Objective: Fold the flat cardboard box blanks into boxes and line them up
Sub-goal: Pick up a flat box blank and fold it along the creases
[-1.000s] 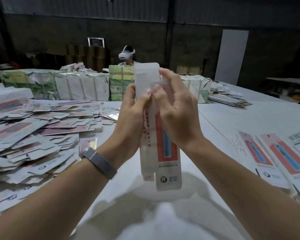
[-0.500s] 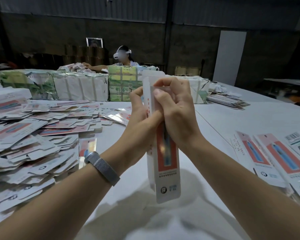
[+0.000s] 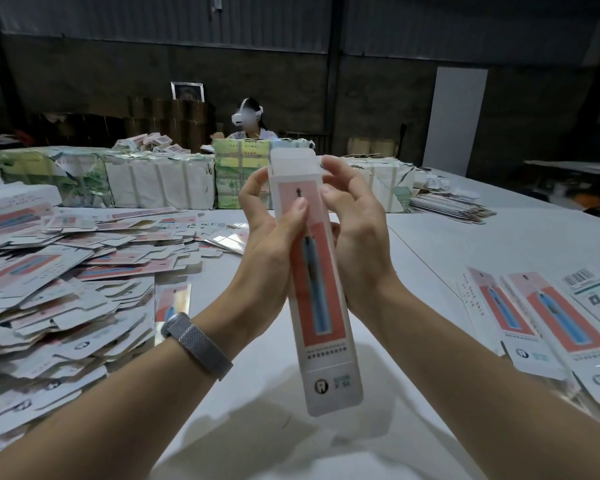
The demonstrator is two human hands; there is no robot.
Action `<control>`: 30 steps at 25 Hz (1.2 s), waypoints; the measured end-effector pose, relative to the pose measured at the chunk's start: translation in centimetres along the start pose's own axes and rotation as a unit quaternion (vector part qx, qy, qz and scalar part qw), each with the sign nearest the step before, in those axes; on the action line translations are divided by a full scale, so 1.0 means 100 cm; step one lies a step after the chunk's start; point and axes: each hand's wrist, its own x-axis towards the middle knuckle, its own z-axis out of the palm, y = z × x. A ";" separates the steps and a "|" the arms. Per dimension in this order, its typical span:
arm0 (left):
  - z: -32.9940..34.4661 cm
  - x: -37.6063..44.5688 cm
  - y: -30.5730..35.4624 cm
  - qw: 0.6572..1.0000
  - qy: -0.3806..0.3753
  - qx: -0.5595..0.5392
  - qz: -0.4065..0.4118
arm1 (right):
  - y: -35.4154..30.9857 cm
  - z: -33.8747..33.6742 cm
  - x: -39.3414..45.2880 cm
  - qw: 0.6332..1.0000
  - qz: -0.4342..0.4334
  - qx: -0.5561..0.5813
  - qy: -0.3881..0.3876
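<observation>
So both hands are up in the middle of the view holding one long, narrow box [image 3: 321, 296] above the white surface [image 3: 465, 244]. It's popped into shape, standing roughly upright and tilted a bit, printed face toward the camera: pink and red panel with a blue toothbrush-looking thing on it, little tooth logo near the bottom. The top flap [image 3: 291, 157] is sticking straight up, not tucked in.

The left hand [image 3: 271, 237] grips the box from the left side, fingers wrapped round the back and the thumb lying across the front panel near the top. There's a grey mesh watch band [image 3: 196, 344] on that wrist. The right hand [image 3: 357, 230] holds the right edge, fingers curled in toward the upper corner of the box right beside the flap. Can't really tell if the fingertips are touching the flap itself or just the side.

On the left there's a big messy heap of flat blanks [image 3: 59, 278] spread over the surface. On the right, a few finished boxes [image 3: 548, 323] lie side by side, face up, near the edge of view. Further back there's a row of wrapped bundles [image 3: 125, 178] plus a green strapped bundle [image 3: 241, 174], and a loose pile of flat sheets [image 3: 451, 204] off to the right of those. Another person [image 3: 252, 119] wearing a white headset sits behind the bundles.
</observation>
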 end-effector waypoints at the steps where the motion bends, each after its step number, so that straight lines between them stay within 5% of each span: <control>1: 0.000 0.000 0.001 1.000 0.008 0.002 0.001 | 0.000 0.000 0.000 1.000 0.007 0.013 -0.012; 15: -0.006 -0.002 0.000 0.996 -0.002 0.067 0.051 | 0.002 0.005 -0.012 0.997 -0.008 0.070 -0.020; 30: 0.000 -0.005 0.002 0.998 -0.038 0.056 0.016 | 0.001 -0.002 -0.005 0.995 -0.010 0.101 -0.022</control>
